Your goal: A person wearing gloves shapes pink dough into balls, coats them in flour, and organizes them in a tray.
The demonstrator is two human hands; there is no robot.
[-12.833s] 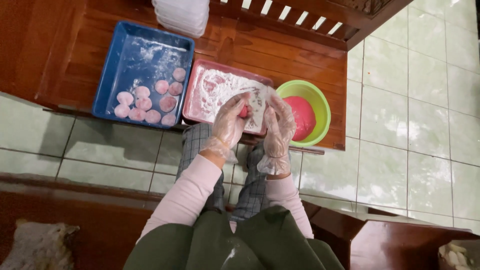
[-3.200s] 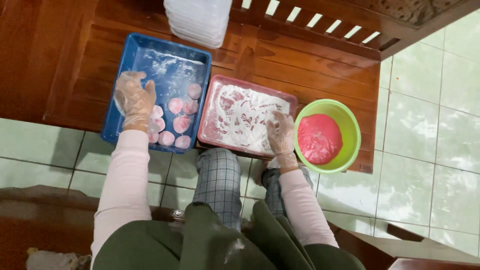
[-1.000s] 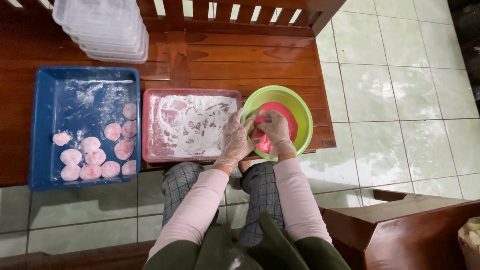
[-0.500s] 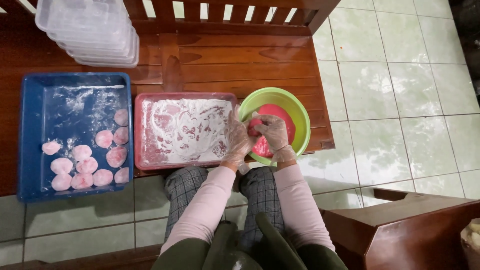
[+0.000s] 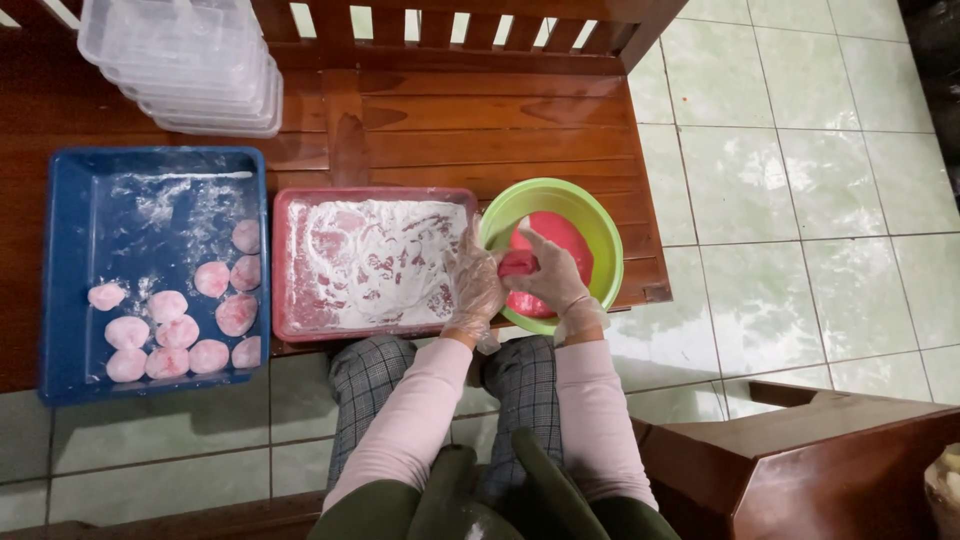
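Observation:
Both my hands wear thin clear gloves and meet over the near left rim of a green bowl (image 5: pixel 604 243) that holds pink dough (image 5: pixel 562 237). My left hand (image 5: pixel 475 283) and my right hand (image 5: pixel 554 277) pinch a small lump of pink dough (image 5: pixel 517 264) between them. Just left of the bowl lies a pink tray (image 5: pixel 290 325) covered in white flour. Further left, a blue tray (image 5: pixel 60 290) holds several round, flour-dusted pink pieces (image 5: pixel 180 330).
Everything rests on a dark wooden bench (image 5: pixel 450 130) with a slatted back. A stack of clear plastic containers (image 5: pixel 185 65) stands at the back left. Pale green floor tiles (image 5: pixel 800 150) lie to the right. A wooden stool (image 5: pixel 820 470) stands at my lower right.
My hands have shifted slightly toward the bowl's near left rim and now pull a small lump of dough up from the mass. The view has drifted a little.

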